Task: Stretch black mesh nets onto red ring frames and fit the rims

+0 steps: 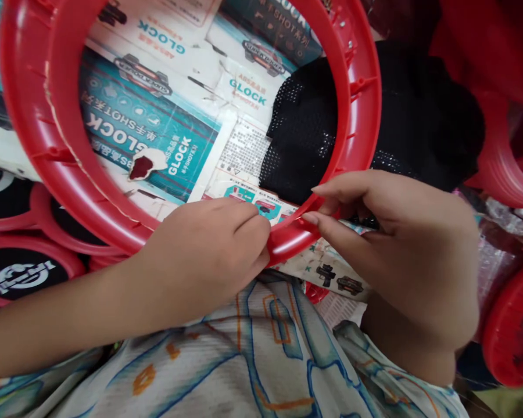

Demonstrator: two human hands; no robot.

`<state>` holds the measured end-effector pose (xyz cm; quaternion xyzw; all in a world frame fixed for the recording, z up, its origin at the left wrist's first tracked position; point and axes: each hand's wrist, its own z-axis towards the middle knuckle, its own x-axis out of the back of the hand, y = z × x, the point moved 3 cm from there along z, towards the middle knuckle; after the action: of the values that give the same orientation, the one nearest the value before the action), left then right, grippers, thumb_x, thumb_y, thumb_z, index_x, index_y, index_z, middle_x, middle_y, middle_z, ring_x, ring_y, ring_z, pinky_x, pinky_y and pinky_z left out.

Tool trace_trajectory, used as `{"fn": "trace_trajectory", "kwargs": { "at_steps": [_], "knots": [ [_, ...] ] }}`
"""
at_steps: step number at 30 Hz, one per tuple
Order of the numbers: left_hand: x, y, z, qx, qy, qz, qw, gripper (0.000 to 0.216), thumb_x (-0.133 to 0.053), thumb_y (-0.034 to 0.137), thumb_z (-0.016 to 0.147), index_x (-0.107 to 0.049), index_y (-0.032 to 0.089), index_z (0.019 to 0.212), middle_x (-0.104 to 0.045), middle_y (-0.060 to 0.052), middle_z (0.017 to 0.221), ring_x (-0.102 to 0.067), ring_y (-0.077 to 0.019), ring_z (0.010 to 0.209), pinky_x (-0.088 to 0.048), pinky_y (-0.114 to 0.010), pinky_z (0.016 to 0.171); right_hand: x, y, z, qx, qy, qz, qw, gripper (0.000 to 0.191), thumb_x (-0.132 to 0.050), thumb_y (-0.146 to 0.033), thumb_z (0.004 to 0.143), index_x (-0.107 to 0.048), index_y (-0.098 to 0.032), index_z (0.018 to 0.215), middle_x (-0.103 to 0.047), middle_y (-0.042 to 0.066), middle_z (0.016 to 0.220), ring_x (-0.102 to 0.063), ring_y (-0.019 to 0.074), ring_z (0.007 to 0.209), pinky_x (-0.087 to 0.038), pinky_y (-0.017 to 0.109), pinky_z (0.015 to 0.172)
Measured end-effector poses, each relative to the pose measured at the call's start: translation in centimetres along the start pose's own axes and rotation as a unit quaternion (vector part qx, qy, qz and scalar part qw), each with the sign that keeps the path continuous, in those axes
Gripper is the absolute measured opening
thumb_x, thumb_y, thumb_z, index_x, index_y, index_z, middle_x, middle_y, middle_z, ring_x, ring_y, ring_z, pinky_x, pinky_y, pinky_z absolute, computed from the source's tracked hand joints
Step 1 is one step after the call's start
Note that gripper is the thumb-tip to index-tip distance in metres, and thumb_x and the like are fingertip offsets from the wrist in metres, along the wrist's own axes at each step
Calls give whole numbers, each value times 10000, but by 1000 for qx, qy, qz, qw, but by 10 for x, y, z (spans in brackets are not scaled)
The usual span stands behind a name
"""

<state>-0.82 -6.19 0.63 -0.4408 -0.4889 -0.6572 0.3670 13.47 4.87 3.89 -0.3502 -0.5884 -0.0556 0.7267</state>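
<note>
A large red plastic ring (362, 116), with small ribs along its channel, is tilted in front of me. My left hand (213, 249) is closed over its near edge, and its fingertips are hidden behind the knuckles. My right hand (392, 244) pinches the inner rim just to the right, thumb and index finger close together. Whether a thin strand is also between those fingertips, I cannot tell. A thin pale cord (47, 96) runs along the ring's left inner side. Black mesh fabric (305, 128) shows through the opening and continues beyond the ring's right side.
Printed cardboard (187, 133) with a torn hole lies under the ring. Black discs with red rims (26, 276) are stacked at left. More red rings (512, 325) and clear plastic wrap (497, 249) are at right. Patterned cloth (244, 360) covers my lap.
</note>
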Motion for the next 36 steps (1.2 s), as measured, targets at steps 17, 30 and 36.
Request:
{"fn": "trace_trajectory", "kwargs": {
  "at_steps": [17, 30, 36],
  "knots": [
    [1, -19, -7, -77, -6, 1, 997, 353, -426, 138, 963, -630, 189, 679, -635, -64, 653, -628, -232, 613, -466, -359, 568, -6, 1, -3, -12, 4, -2, 1000, 167, -745, -80, 823, -669, -193, 919, -729, -8, 796, -672, 157, 682, -475, 303, 603],
    [12, -9, -2, -76, 64, 57, 993, 232, -596, 299, 969, -728, 109, 944, -730, -99, 762, -652, -279, 671, -469, -414, 576, -11, -10, -3, -4, -28, -8, 1000, 209, -626, -72, 894, -701, -125, 1082, -752, 30, 839, -677, 155, 680, -448, 284, 600],
    [-3, 11, 9, 1, 62, 36, 997, 121, -612, 80, 913, -730, 72, 894, -732, -99, 729, -652, -265, 596, -469, -390, 535, -9, -9, -4, -10, -32, 1, 999, 313, -628, -43, 873, -696, -118, 1169, -778, 42, 930, -685, 151, 688, -494, 284, 624]
  ]
}}
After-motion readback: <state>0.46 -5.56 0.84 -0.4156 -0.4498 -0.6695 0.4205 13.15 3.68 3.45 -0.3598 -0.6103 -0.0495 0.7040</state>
